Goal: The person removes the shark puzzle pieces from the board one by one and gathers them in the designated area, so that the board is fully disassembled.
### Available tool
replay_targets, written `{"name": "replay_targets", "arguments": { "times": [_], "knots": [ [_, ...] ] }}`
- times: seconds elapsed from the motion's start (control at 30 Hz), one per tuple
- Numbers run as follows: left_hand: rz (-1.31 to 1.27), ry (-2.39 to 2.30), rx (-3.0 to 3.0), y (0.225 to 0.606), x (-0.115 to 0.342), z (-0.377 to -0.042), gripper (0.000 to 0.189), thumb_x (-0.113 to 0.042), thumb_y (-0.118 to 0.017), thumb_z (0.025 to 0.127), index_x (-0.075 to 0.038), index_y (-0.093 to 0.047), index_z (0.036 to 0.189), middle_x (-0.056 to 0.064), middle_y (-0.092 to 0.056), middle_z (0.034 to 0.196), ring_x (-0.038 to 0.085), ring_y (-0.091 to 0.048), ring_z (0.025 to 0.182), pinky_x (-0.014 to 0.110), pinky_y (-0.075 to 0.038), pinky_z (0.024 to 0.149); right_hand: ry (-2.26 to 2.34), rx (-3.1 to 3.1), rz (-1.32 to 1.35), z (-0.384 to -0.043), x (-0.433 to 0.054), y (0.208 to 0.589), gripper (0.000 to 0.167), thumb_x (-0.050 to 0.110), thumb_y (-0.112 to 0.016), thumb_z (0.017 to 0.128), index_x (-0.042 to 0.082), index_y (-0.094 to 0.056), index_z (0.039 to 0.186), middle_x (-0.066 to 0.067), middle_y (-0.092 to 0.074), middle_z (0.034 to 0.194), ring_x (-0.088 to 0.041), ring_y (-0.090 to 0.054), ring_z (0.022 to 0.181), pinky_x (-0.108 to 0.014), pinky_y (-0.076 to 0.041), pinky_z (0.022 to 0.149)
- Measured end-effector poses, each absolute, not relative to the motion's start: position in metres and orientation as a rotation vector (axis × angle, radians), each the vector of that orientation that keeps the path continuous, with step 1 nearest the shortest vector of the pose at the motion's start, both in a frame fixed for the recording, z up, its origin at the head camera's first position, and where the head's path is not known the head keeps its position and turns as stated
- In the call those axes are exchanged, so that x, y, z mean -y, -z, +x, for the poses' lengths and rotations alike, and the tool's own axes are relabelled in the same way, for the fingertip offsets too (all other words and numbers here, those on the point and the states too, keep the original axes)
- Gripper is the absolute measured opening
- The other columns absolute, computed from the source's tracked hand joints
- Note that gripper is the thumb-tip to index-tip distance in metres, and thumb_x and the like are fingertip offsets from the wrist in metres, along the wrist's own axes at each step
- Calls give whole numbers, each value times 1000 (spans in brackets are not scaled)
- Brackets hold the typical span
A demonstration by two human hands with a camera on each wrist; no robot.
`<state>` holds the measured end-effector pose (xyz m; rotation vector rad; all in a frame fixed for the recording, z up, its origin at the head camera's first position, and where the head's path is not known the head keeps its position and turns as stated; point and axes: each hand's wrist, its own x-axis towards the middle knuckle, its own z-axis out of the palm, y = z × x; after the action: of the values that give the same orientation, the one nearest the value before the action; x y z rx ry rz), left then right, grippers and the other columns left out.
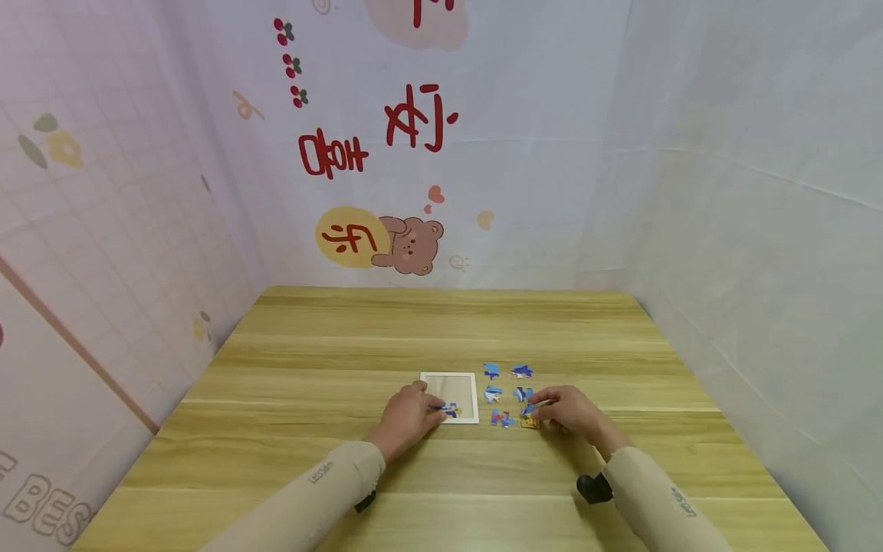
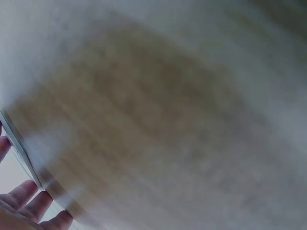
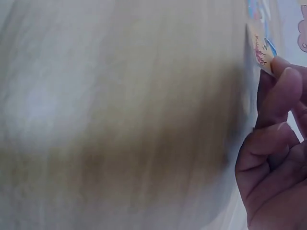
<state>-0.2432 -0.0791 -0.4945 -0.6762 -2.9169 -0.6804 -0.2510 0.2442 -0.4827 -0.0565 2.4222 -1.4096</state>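
A white-rimmed puzzle frame (image 1: 477, 399) lies flat on the wooden table, with a blue and yellow puzzle piece (image 1: 451, 410) in its lower part. My left hand (image 1: 407, 418) rests on the frame's left side; in the left wrist view its fingertips (image 2: 36, 208) touch the edge. To the right, my right hand (image 1: 569, 412) pinches a yellow puzzle piece (image 3: 261, 50) between thumb and finger, tilted up in the right wrist view. Loose pieces lie between frame and hand: a red and blue piece (image 1: 502, 418), a white and blue piece (image 1: 493, 394) and several blue ones (image 1: 522, 371).
The wooden table (image 1: 331, 330) reaches to a printed cloth wall (image 1: 538, 192) at the back, with more cloth walls on both sides. Dark wrist straps (image 1: 595, 487) show under the sleeves.
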Motion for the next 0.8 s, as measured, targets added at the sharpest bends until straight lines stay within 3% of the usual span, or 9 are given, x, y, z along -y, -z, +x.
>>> {"name": "replay_targets", "arguments": {
  "times": [0.1, 0.3, 0.6, 0.8],
  "knots": [
    [-678, 674, 2911, 495, 79, -243, 23, -23, -74, 89, -8, -78, 107, 26, -59, 126, 42, -58, 114, 55, -48, 91, 1362, -2473, -97, -249, -242, 485, 22, 7, -68, 91, -1, -69, 111, -5, -67, 83, -15, -51, 59, -28, -41, 53],
    [-671, 667, 2908, 497, 79, -245, 24, -25, -73, 90, -9, -78, 107, 26, -59, 127, 42, -59, 114, 55, -48, 90, 1326, -2558, -123, -248, -238, 487, 21, 3, -70, 88, -3, -70, 108, -5, -65, 82, -17, -54, 62, -31, -47, 59],
    [-651, 678, 2925, 499, 77, -247, 25, -26, -72, 91, -9, -77, 108, 25, -58, 130, 42, -56, 119, 55, -46, 95, 1348, -2599, -94, -251, -229, 481, 26, 0, -67, 86, -2, -69, 112, -4, -59, 77, -16, -50, 59, -29, -42, 55],
    [-650, 656, 2922, 497, 77, -246, 25, -26, -72, 90, -9, -76, 108, 24, -59, 128, 42, -58, 116, 56, -48, 91, 1370, -2634, -139, -252, -205, 476, 24, 0, -67, 87, -2, -70, 111, -3, -59, 78, -15, -50, 62, -28, -42, 56]
  ]
}}
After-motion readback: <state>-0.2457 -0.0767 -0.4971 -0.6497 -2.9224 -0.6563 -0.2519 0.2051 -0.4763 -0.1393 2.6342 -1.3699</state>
